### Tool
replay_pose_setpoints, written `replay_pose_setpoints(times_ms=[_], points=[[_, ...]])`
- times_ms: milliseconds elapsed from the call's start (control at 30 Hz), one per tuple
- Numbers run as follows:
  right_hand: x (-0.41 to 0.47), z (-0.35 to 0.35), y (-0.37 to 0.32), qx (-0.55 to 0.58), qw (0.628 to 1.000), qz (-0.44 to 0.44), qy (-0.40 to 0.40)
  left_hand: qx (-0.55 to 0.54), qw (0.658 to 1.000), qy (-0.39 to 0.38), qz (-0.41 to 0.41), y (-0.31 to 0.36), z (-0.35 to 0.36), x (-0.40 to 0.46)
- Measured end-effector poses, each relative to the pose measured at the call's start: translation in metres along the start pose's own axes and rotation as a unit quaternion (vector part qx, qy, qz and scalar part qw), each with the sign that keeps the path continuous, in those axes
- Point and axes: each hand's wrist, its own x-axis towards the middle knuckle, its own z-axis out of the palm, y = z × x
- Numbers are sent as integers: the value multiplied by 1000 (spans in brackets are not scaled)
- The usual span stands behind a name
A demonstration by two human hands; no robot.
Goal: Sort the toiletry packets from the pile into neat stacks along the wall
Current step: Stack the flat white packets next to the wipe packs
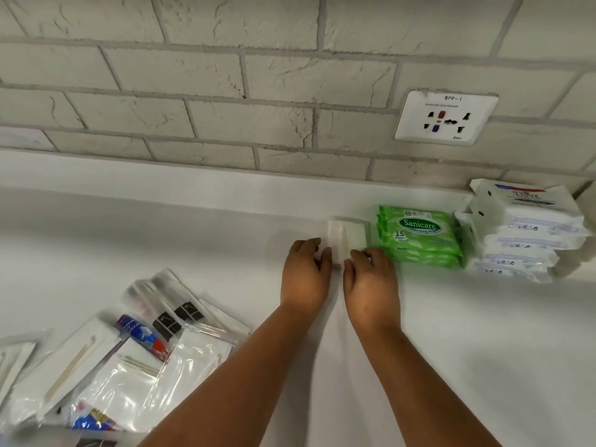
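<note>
White flat packets (pixel 346 235) sit stacked on the counter (pixel 161 227) near the wall, centre frame. Left hand (pixel 304 279) and right hand (pixel 371 279) rest at the stack's 6 o'clock edge, fingers curled onto it; whether they pinch it, cannot tell. Green Sanicare wipes (pixel 419 237) just beside at 3 o'clock, then white Dove packs (pixel 522 230). Loose pile (pixel 122 359) at 8 o'clock. Wall socket (pixel 446 117) at 1 o'clock.

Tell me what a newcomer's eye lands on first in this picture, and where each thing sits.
The green Sanicare wipes stack stands out against the white counter, near the wall beside the white Dove packs at far right. Centre frame, the left hand and right hand hold a pale packet stack. A messy pile of clear packets fills the lower left.
</note>
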Motion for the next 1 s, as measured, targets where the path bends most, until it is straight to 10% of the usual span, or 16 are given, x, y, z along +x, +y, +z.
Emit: replay_pose_setpoints(times_ms=[567, 1000], points=[[-71, -63, -137, 256, 915, 92, -297, 100, 984, -30, -144, -40, -220, -97], [-125, -70, -171, 189, 909, 127, -349, 232, 959, -27, -159, -57, -212, -153]])
